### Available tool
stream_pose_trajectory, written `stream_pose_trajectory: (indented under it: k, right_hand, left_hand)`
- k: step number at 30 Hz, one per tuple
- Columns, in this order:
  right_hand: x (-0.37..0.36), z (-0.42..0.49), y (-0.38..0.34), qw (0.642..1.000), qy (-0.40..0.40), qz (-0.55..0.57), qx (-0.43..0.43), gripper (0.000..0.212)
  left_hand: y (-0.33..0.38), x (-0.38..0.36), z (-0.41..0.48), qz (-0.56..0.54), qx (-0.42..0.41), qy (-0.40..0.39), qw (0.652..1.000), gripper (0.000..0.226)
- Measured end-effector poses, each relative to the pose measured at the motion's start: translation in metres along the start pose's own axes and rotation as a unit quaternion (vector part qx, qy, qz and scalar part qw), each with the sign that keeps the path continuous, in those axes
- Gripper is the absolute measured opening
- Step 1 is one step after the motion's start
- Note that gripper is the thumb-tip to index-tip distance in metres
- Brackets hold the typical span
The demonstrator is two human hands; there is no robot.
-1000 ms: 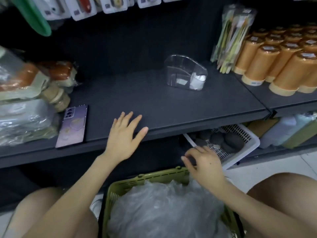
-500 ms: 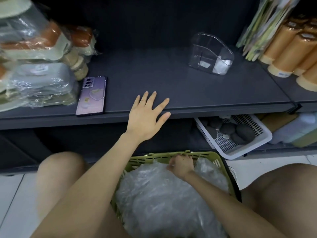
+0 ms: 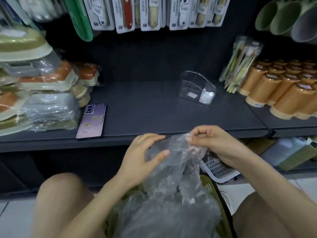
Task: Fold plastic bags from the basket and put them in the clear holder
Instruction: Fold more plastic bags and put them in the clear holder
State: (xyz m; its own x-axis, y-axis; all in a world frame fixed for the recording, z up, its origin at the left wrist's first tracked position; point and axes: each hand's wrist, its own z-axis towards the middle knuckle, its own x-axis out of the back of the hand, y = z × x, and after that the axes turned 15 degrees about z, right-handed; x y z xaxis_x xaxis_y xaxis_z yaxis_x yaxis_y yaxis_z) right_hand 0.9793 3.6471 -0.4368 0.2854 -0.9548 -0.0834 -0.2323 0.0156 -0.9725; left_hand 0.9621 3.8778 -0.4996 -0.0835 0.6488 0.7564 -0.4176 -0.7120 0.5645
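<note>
A clear plastic bag (image 3: 173, 162) hangs lifted above the green basket (image 3: 221, 208), which is heaped with more crumpled bags (image 3: 163, 215). My right hand (image 3: 216, 143) pinches the bag's top edge between thumb and fingers. My left hand (image 3: 142, 155) grips the bag's left side, thumb in front. Both hands are just in front of the dark shelf's edge (image 3: 137, 134). The clear holder (image 3: 197, 87) stands at the back right of the shelf, with a small white folded piece in its right end.
A purple phone (image 3: 91, 121) lies on the shelf at the left, beside stacked wrapped packages (image 3: 42, 93). Orange rolls (image 3: 283, 90) crowd the right shelf. A white basket (image 3: 217, 167) sits on the lower shelf behind my right wrist. My knees flank the green basket.
My right hand has pulled one bag up out of the basket. My left hand left the shelf edge and took hold of the bag's left side. The camera tilted upward.
</note>
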Motion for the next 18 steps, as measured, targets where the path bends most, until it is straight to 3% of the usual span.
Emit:
stream_pose_trajectory:
  k: [6,10,14,16,18]
  right_hand:
    - [0.008,0.007,-0.023,0.992,-0.075,0.106,0.012,0.032]
    - [0.017,0.004,-0.027,0.981,-0.089,0.169,0.036,0.043]
    - [0.012,-0.002,-0.029,0.982,-0.046,0.143,0.116,0.020]
    - [0.004,-0.007,-0.030,0.983,-0.030,0.083,0.162,0.016]
    - [-0.003,-0.010,-0.027,0.982,-0.050,-0.008,0.183,0.019]
  left_hand:
    - [0.003,-0.008,0.006,-0.085,0.096,-0.051,0.990,0.033]
    - [0.011,-0.001,0.014,-0.130,0.149,-0.102,0.975,0.052]
    - [0.028,0.006,0.028,-0.214,0.303,-0.215,0.903,0.074]
    - [0.031,0.005,0.036,-0.295,0.330,-0.255,0.860,0.091]
    - [0.030,0.007,0.042,-0.397,0.338,-0.244,0.818,0.089]
